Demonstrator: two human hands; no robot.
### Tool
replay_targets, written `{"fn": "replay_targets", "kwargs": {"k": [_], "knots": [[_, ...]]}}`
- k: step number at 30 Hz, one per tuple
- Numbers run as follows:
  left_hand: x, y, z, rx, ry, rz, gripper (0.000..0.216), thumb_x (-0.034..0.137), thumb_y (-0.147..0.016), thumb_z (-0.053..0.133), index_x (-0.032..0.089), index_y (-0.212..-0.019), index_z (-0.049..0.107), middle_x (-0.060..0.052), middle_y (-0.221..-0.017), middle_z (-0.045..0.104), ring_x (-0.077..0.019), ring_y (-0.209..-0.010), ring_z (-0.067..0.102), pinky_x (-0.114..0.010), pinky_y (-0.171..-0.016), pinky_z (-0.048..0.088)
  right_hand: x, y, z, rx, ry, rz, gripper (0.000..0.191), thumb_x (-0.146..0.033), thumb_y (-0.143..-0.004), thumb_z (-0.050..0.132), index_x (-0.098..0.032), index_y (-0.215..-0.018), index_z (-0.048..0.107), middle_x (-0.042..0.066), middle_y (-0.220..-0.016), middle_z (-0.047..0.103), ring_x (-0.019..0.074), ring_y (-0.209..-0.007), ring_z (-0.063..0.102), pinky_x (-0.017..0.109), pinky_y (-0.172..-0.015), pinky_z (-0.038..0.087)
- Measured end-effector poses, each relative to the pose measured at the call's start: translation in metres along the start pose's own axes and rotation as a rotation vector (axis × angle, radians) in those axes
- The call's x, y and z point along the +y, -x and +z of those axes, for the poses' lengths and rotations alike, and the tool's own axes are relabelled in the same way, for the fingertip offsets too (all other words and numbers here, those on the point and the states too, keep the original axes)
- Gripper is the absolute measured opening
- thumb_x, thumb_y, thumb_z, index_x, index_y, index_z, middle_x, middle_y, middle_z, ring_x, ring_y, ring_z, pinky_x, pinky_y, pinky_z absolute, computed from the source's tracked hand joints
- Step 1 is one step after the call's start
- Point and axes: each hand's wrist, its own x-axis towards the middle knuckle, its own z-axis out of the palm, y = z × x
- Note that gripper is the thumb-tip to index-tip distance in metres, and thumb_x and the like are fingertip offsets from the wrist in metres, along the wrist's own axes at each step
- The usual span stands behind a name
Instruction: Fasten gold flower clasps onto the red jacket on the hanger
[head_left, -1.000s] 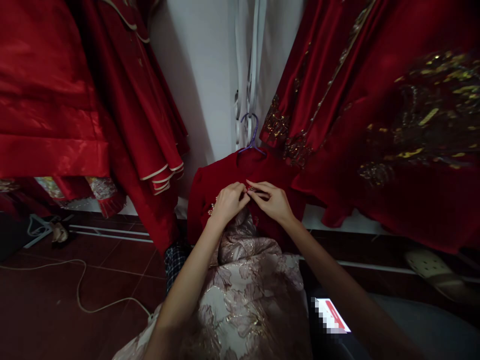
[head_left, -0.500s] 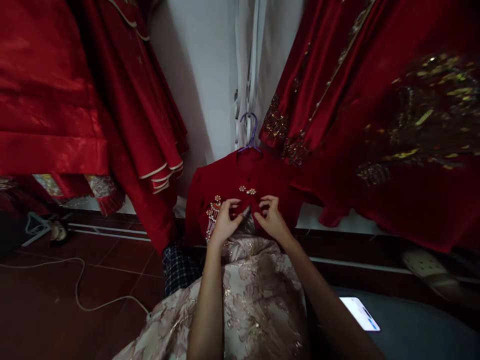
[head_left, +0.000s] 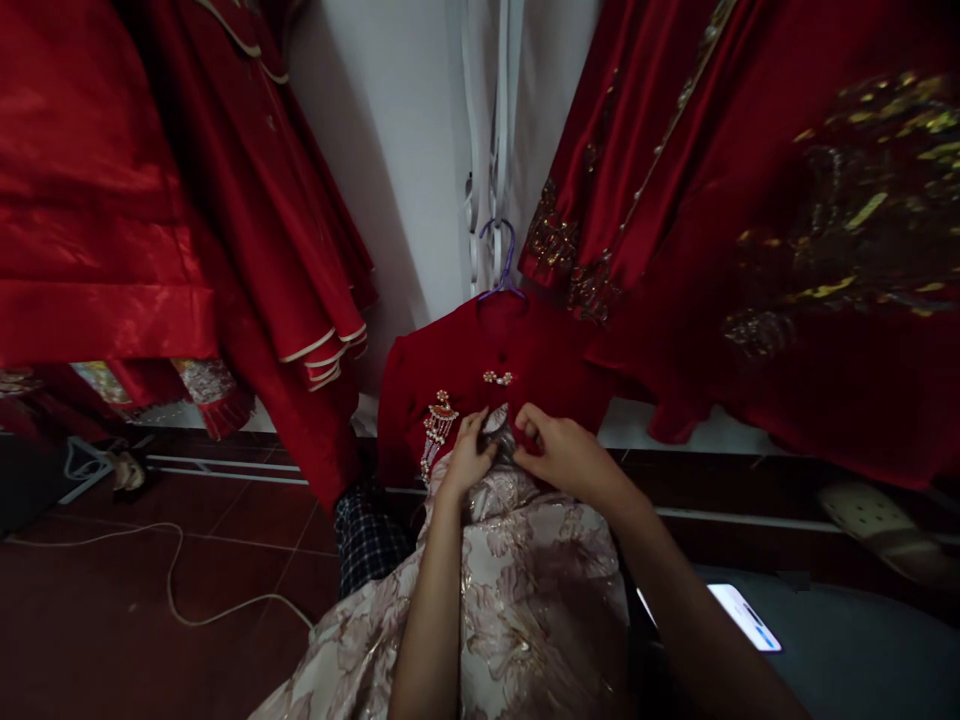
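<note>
A red jacket [head_left: 450, 350] hangs by a purple hanger [head_left: 504, 268], with a pearl clasp [head_left: 498, 378] on its front and a beaded tassel ornament [head_left: 439, 415] on one side. Below the clasp the front parts, and shiny pale lining or cloth shows in the gap. My left hand [head_left: 471, 455] is closed on the jacket's edge at one side of this gap. Across from it, my right hand [head_left: 562, 450] has its fingers curled on the other edge; the fingertips are partly hidden. Under both forearms spreads a pale floral brocade garment [head_left: 517, 590].
Red garments [head_left: 90, 200] hang at left, and a red gown with gold sequins [head_left: 847, 220] hangs at right. A lit phone [head_left: 742, 615] lies on a grey surface [head_left: 847, 640]. A white cable [head_left: 172, 570] crosses the tiled floor; a pale clog [head_left: 862, 515] stands at right.
My right hand has shifted slightly right and turned, its fingers curling more. My left hand has moved a little lower and right. The gap in the jacket front looks wider.
</note>
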Motion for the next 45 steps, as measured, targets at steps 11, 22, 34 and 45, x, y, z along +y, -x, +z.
{"fn": "replay_targets", "kwargs": {"k": [11,22,34,45], "knots": [[-0.004,0.0,0.006,0.033,0.003,-0.089,0.05,0.012,-0.064,0.06,0.019,-0.114,0.055,-0.009,-0.122,0.047,-0.0231,-0.116,0.042,-0.04,-0.102,0.032,0.004,-0.028,0.049,-0.035,-0.568,-0.031,0.011,-0.028,-0.071,0.057,-0.019,-0.071,0.05,0.001,-0.069,0.062,0.0136,-0.063,0.06,0.024,-0.057,0.046],[0.002,-0.001,-0.007,0.628,0.179,-0.117,0.022,0.017,-0.065,0.057,0.014,-0.087,0.055,-0.004,-0.083,0.056,-0.0106,-0.068,0.053,-0.022,-0.06,0.045,0.022,-0.069,0.11,0.056,-0.709,-0.016,0.031,-0.032,-0.062,0.065,-0.018,-0.084,0.048,-0.001,-0.075,0.055,0.0103,-0.067,0.052,0.023,-0.062,0.043],[-0.005,-0.003,-0.021,0.602,0.431,-0.078,0.044,0.018,-0.07,0.052,0.021,-0.112,0.041,-0.009,-0.112,0.05,-0.0142,-0.095,0.053,-0.027,-0.079,0.045,0.025,-0.06,0.118,0.104,-0.762,0.138,0.028,-0.027,-0.059,0.062,-0.02,-0.08,0.045,-0.002,-0.08,0.05,0.0085,-0.061,0.05,0.022,-0.052,0.046],[-0.008,-0.008,-0.024,0.598,0.552,-0.055,0.031,0.025,-0.076,0.053,0.019,-0.106,0.058,-0.009,-0.108,0.06,-0.0155,-0.093,0.058,-0.03,-0.083,0.046,0.015,-0.075,0.104,0.129,-0.935,0.001,0.03,-0.023,-0.062,0.065,-0.019,-0.089,0.053,0.002,-0.092,0.058,0.0125,-0.081,0.059,0.031,-0.081,0.049]]}}
